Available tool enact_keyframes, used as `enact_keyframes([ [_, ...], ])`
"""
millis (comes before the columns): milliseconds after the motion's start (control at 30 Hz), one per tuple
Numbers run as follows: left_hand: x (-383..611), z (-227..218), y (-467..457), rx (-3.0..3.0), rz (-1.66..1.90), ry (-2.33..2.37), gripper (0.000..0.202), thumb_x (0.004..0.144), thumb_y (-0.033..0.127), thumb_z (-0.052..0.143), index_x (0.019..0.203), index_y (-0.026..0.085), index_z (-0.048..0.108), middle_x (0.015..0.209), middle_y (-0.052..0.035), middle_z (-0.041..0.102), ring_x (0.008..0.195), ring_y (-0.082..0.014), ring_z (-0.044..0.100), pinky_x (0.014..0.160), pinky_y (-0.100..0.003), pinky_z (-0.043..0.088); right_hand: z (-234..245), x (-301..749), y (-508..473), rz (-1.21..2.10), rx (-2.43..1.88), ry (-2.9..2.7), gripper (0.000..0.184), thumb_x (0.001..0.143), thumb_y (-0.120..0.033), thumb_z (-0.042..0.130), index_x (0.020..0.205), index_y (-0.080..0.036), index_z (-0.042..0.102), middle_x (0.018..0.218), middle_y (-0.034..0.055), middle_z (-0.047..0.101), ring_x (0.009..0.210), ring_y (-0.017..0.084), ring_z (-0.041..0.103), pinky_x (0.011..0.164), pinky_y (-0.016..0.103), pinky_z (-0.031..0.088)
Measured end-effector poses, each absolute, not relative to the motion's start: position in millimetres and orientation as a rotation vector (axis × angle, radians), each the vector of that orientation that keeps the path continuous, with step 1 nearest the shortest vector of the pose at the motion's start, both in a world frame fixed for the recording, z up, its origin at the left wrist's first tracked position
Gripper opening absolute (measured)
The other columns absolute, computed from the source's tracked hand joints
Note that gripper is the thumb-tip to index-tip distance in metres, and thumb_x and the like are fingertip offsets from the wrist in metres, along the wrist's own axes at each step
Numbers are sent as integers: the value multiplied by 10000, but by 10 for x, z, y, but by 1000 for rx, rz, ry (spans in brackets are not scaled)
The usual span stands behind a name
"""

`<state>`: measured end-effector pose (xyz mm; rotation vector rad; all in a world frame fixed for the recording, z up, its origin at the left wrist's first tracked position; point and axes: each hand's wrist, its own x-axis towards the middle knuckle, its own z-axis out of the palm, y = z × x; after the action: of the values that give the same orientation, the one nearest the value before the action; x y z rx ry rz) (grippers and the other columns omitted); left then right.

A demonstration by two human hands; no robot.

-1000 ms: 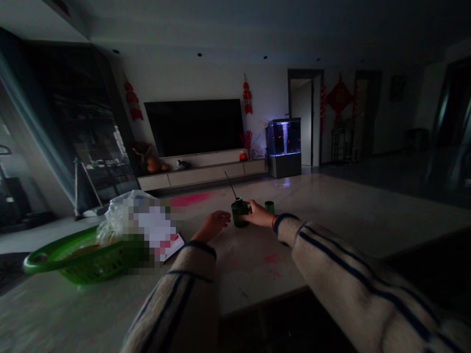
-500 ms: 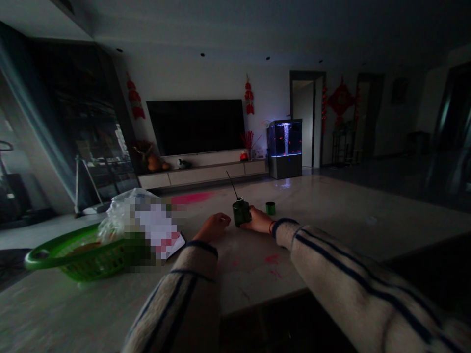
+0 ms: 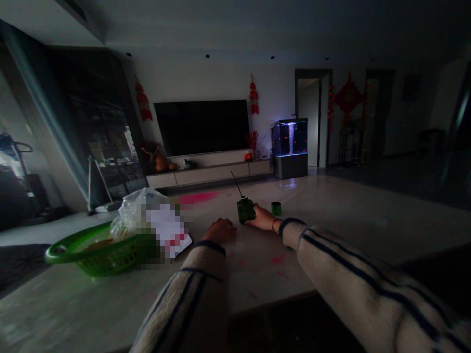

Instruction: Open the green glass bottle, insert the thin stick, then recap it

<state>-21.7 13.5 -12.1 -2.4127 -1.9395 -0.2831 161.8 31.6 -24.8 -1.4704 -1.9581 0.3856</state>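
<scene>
Well to the left of the green bottle, I see a green basket on the pale worktop, with a clear plastic bag bulging up over its far rim. Nearer the bottle, but still to its left, a white sheet leans against the basket, its print blurred out. A pink patch spreads on the worktop beyond the sheet, behind and to the left of the bottle. The person's left hand is low over the worktop just left of the bottle, apart from it; its fingers curl forward, and in this dim light I cannot tell whether they are spread or pressed together. The bottle itself is upright, a thin dark stick slanting leftward out of its neck. From its right side the right hand grips it, fingers wrapped about the body. Just right of that hand, a small green cylinder stands on the worktop. Far behind the bottle, to its right, glows a fish tank.
</scene>
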Motion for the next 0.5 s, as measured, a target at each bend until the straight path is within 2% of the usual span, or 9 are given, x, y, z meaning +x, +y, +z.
enact_keyframes([
  [200,-204,-129,56,-2412,-255,-1996,374,766,381,469,1082,201,556,1138,-123,540,1025,-220,541,834,-318,420,-249,1591,527,386,-1485,-1979,659,579,-393,697,1125,-142,427,1042,131,603,959,255,581,750,297,447],
  [500,-203,-153,52,-2388,-214,-1984,376,787,396,435,1090,197,538,1137,-129,533,1018,-223,542,818,-327,426,-159,1599,758,403,-1466,-2002,714,501,-344,754,1113,-135,452,1048,118,595,956,223,577,797,299,449],
])
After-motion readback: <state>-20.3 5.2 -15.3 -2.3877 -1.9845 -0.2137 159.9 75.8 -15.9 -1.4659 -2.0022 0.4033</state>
